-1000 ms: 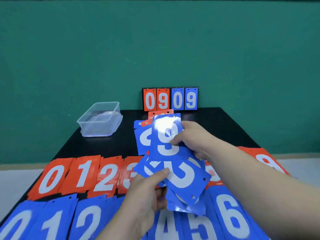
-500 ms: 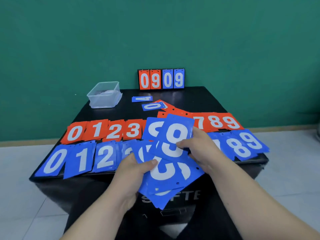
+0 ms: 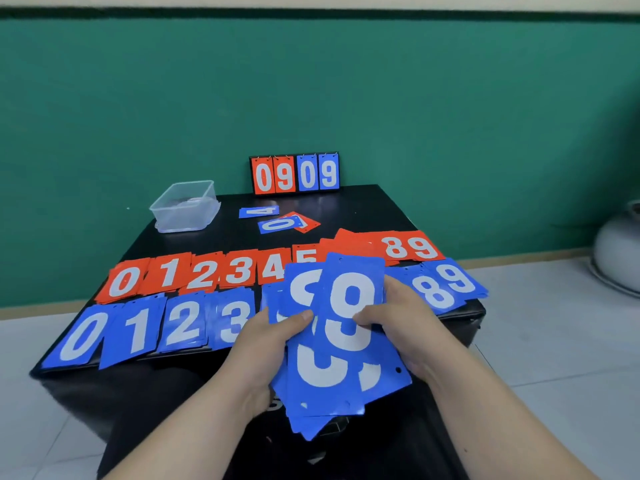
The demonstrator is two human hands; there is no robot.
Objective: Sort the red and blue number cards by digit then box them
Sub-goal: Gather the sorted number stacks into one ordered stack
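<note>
My left hand (image 3: 266, 344) grips a fanned stack of blue number cards (image 3: 329, 379) from the left, thumb on top. My right hand (image 3: 405, 327) pinches a blue 9 card (image 3: 353, 292) at the top of the fan. On the black table (image 3: 367, 209) a row of red cards (image 3: 204, 271) runs 0 to 9, with a row of blue cards (image 3: 138, 330) in front of it. The hands and held cards hide the middle of both rows. A clear plastic box (image 3: 185, 206) stands at the back left.
A small flip scoreboard (image 3: 294, 173) reading 0909 stands at the table's back edge. Loose cards lie before it: a blue 4 (image 3: 259, 212) and a blue 0 (image 3: 282, 224) over a red card (image 3: 308, 225). A grey pot (image 3: 620, 247) sits on the floor at right.
The view has pulled back from the table, so both rows show whole. My hands came nearer to me with the fan, and the blue 9 stands more upright.
</note>
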